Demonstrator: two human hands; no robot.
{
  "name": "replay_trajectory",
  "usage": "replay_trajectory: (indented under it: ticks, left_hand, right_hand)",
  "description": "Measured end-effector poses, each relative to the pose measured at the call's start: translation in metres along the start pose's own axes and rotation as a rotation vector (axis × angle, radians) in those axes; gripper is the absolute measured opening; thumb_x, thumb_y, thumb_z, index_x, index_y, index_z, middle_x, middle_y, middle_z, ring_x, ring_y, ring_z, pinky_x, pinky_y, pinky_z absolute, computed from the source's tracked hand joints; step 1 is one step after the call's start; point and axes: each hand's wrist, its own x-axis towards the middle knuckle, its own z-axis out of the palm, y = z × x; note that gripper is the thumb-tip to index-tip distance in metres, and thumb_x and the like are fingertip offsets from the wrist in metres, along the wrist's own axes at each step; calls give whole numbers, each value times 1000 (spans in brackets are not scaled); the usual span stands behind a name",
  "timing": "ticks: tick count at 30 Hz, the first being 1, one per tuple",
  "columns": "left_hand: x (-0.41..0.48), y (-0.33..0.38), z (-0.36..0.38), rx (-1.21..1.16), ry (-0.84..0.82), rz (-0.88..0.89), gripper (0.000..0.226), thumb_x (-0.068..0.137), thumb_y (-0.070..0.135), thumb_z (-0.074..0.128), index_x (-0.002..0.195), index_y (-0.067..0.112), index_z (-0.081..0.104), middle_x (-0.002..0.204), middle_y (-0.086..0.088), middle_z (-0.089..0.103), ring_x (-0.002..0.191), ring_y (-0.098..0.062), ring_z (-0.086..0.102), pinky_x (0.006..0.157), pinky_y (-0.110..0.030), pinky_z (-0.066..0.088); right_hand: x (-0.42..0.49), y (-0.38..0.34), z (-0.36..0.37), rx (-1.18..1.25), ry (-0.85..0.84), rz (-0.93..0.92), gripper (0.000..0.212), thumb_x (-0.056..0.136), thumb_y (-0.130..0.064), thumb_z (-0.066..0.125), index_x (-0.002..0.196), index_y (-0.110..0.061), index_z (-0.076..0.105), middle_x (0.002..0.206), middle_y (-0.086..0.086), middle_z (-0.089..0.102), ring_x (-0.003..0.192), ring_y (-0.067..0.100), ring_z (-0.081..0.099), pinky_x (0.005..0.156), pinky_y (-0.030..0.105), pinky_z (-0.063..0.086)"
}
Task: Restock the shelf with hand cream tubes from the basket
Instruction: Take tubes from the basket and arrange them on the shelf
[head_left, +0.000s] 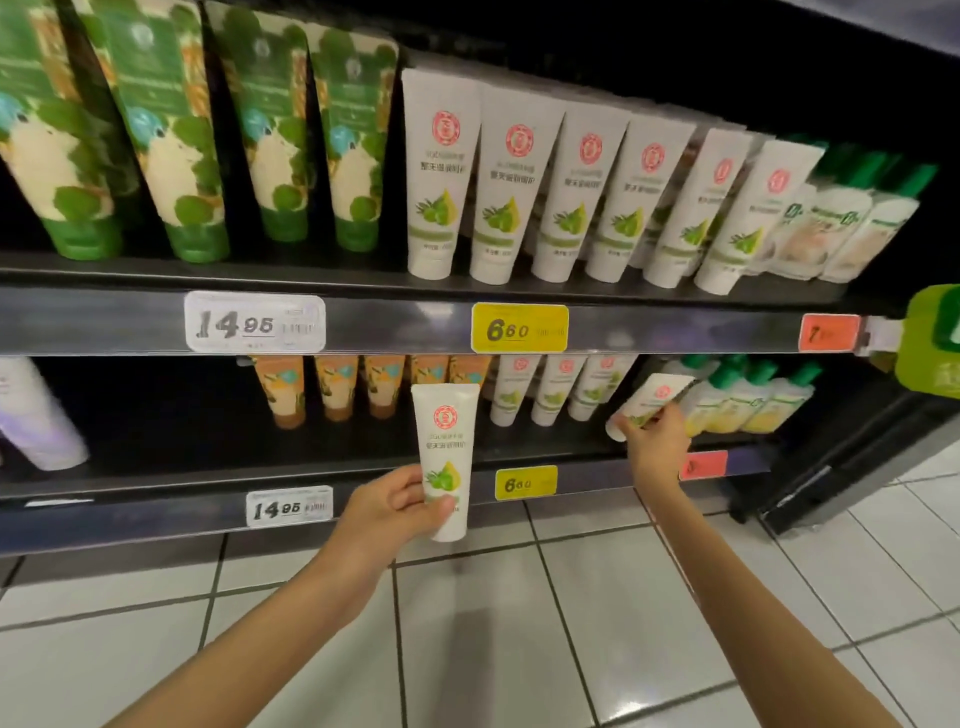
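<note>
My left hand grips a white hand cream tube with a red round logo and green olive print, held upright, cap down, in front of the lower shelf's edge. My right hand holds a second white tube, tilted with its cap to the lower left, at the lower shelf just right of three standing white tubes. The upper shelf carries a row of several like white tubes. The basket is out of view.
Green-capped leaf-print tubes fill the upper shelf's left. Orange tubes and green-capped bottles flank the white tubes below. A dark gap lies left of the orange tubes. Price tags read 14.95 and 6.60. White tiled floor lies below.
</note>
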Motion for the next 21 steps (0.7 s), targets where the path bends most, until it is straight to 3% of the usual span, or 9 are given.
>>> replay_trajectory:
  ticks: [5,9,12,15,17,19,21]
  left_hand:
    - [10,3,5,-16,-2,7,35,81,7,65,108,27,54,104,9,66,96,-5,62,66,-15,50]
    - [17,1,3,-18,0,9,35,80,7,67,104,30,55,101,12,66,94,-2,62,63,-13,50]
    - [22,-1,5,-23,9,10,34,80,7,66,94,36,54,93,18,64,89,1,60,63,-13,47]
    - [26,-3,9,-45,-4,-8,33,80,6,67,89,36,54,88,18,66,84,2,63,61,-13,49]
    - [28,-5,12,-60,-16,-24,32,80,5,67,90,34,56,89,15,68,85,-1,64,61,-13,50]
    - [29,-7,17,-55,-9,-30,32,80,5,67,92,32,56,91,12,67,87,-2,63,64,-14,49]
    - [29,-9,22,-45,2,-39,31,80,4,67,93,30,56,94,9,67,89,-5,63,68,-17,49]
  right_hand:
    - [21,8,16,12,-60,8,47,79,0,68,122,5,47,122,20,57,114,32,53,76,17,35]
    - [28,7,25,30,-94,30,56,80,-1,67,131,0,43,129,18,54,121,32,50,96,33,40]
    - [24,7,24,51,-107,47,53,81,-1,66,129,-1,44,129,18,54,121,32,50,97,35,39]
    - [-2,1,17,45,-2,37,51,82,-6,67,127,0,44,130,19,49,122,32,47,99,35,39]
    - [-40,-2,13,63,73,-45,56,82,-10,67,131,-6,42,131,11,45,122,23,46,101,34,40]
    - [-90,-3,9,135,-66,-148,58,80,-14,69,132,-19,42,124,-7,46,112,2,48,95,20,43]
    - [-137,-8,8,138,-372,-228,65,77,-23,72,129,-36,36,118,-26,43,110,-15,42,89,3,38]
